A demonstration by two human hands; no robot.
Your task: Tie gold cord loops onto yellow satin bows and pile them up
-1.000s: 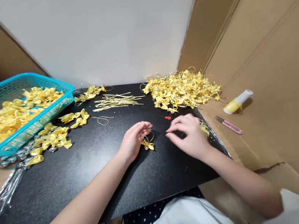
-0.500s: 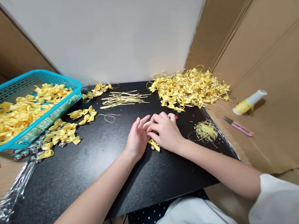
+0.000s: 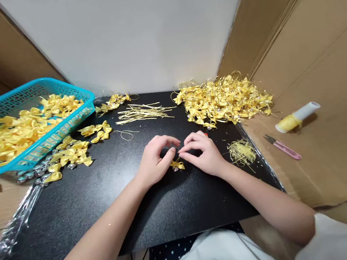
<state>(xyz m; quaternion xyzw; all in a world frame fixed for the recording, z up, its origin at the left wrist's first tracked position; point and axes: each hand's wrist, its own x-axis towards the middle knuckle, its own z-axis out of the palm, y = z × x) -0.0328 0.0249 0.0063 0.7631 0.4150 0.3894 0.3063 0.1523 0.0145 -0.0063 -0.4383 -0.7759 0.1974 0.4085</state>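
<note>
A small yellow ribbon bow (image 3: 178, 164) with a silver bell (image 3: 176, 169) lies on the black tabletop (image 3: 106, 204), just below my fingertips. My left hand (image 3: 158, 160) comes in from the left with bent fingers, its thumb tip close to the right hand's fingertips. My right hand (image 3: 203, 152) pinches thumb and forefinger together right above the bow. Whatever is between the fingertips of both hands is too thin to make out. Under the right hand's fingers a bit of a red object (image 3: 206, 134) shows.
At left stands a blue basket (image 3: 88, 101) of yellow bows, with loose bows (image 3: 73, 154) and bells (image 3: 40, 171) beside it. Cut cords (image 3: 145, 111) lie at the back. Corded bows (image 3: 225, 100) are heaped back right; near them are cord scraps (image 3: 242, 152), pink snips (image 3: 284, 147) and a white tube (image 3: 304, 112).
My hands have drawn apart a little, the left one leftward and the right one rightward, so more of the bow shows between them. The view has shifted slightly.
</note>
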